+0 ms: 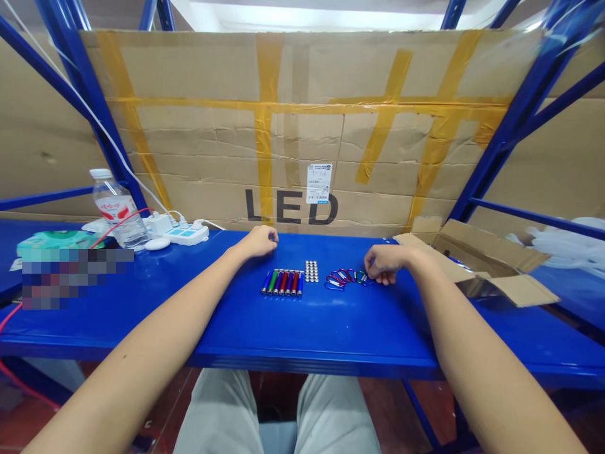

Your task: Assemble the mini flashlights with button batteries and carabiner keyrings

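Note:
My left hand (262,241) rests on the blue table top with its fingers curled in, behind a row of small flashlights (282,284). Nothing shows in it. These metal tubes are blue, green, purple and red, and lie side by side. To their right, small silver button cells (311,271) are laid out in a tight block. Farther right, several coloured carabiners (348,277) form an arc. At the arc's right end my right hand (385,263) pinches down on a blue carabiner (367,282), which its fingers partly cover.
An opened cardboard box (477,252) stands at the right. On the left are a plastic bottle (118,208), a white power strip (186,233) with cables and a green packet (57,243). A large cardboard sheet (212,157) marked LED closes off the back between blue posts.

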Tool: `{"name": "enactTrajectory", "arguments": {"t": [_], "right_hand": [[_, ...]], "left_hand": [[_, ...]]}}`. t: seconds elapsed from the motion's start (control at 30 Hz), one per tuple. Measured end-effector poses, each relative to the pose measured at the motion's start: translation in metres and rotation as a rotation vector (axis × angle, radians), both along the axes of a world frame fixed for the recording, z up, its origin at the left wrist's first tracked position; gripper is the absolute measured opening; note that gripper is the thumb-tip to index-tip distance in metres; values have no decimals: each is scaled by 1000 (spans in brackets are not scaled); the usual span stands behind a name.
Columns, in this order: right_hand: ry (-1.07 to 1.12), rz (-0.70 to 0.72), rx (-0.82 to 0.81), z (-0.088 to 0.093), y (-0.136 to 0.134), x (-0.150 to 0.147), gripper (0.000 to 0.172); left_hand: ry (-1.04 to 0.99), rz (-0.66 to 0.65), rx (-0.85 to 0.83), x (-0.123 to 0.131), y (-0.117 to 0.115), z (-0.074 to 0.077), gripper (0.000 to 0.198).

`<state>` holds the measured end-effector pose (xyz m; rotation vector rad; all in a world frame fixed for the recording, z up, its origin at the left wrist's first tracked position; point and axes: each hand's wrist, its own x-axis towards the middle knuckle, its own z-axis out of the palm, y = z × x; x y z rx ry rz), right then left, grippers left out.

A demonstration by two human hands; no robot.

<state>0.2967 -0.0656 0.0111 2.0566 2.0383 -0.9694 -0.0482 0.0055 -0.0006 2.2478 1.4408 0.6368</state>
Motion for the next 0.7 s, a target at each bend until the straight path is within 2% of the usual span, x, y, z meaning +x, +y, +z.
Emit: {"name": "enactTrajectory", "arguments": {"t": [0.13, 0.3, 0.47, 0.7], "right_hand": [[14, -1, -15, 0, 1, 1, 10], [91, -1, -11, 2, 0, 10, 13], [61, -31, 89, 4, 0, 15, 11], [63, 0, 73, 3, 0, 7, 12]], "left_hand": [[43, -26, 33, -4, -5, 5, 22], [39, -71, -10, -12, -7, 6, 15], [63, -170, -132, -24, -3, 5, 11], [150, -242, -372, -26, -13, 16, 12]]}}
